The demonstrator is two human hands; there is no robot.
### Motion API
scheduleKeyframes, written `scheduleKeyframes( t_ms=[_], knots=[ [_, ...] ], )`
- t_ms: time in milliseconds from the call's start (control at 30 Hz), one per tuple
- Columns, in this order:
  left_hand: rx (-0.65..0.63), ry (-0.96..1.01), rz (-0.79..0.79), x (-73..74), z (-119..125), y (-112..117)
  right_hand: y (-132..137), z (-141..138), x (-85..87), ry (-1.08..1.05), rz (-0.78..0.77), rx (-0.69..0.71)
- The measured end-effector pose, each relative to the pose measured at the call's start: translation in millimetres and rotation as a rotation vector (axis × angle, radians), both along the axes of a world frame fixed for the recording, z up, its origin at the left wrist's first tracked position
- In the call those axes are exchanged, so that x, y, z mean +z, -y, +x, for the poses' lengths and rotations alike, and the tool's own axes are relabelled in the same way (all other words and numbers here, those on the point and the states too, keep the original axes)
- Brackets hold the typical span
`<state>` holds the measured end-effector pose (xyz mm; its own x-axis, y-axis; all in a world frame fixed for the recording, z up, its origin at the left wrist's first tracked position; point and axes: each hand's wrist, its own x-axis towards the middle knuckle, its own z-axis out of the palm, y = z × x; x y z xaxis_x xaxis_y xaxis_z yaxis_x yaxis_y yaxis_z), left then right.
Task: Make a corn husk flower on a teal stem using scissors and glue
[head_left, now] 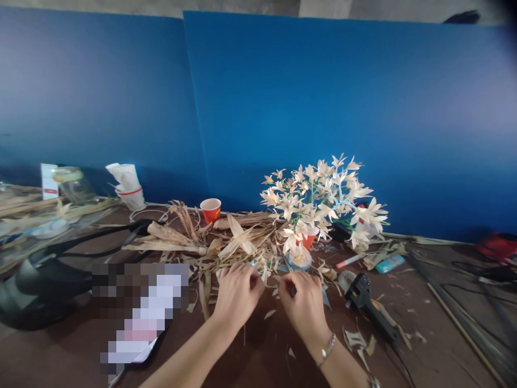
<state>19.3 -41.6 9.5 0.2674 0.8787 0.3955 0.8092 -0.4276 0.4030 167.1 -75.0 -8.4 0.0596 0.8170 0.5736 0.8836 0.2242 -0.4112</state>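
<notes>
My left hand (238,291) is closed at the near edge of a pile of dried corn husks (246,248), its fingers curled away from me. Whatever it grips is hidden behind the knuckles, beside pale husk pieces (264,269). Close by on the right, my right hand (302,302) is also closed, thumb against curled fingers; what it holds cannot be made out. A thin grey object (286,262) shows just beyond it. Behind that hand stands a bunch of cream husk flowers (319,194) on green and blue stems, rising around an orange paper cup (309,237).
To the right lie a black glue gun (371,307) with its cord, a turquoise case (390,263) and a marker (349,261). A red cup (210,210) stands at the back. Leftward are a phone (141,323), a black strapped item (44,291) and a glass jar (72,183).
</notes>
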Motion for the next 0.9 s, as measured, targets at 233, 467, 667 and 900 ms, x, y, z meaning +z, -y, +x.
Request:
scheduleKeyframes(
  t_ms=[233, 467, 667, 900],
  knots=[
    [-0.179, 0.111, -0.033, -0.9, 3.8, 1.3, 1.5, -3.9, 3.8, -0.024, -0.021, 0.125],
    [-0.143, -0.054, 0.046, 1.6, 6.0, 4.1, 1.3, -0.3, 2.0, 0.116, -0.029, -0.07],
    [-0.131, -0.072, 0.026, -1.3, -5.2, -4.8, -1.6, 23.9, 5.3, 0.174, -0.079, 0.026],
    [-0.242, -0.14, -0.023, -6.1, -5.6, -4.9, 2.4, 19.6, 2.2, 0.3, -0.12, 0.126]
  ],
)
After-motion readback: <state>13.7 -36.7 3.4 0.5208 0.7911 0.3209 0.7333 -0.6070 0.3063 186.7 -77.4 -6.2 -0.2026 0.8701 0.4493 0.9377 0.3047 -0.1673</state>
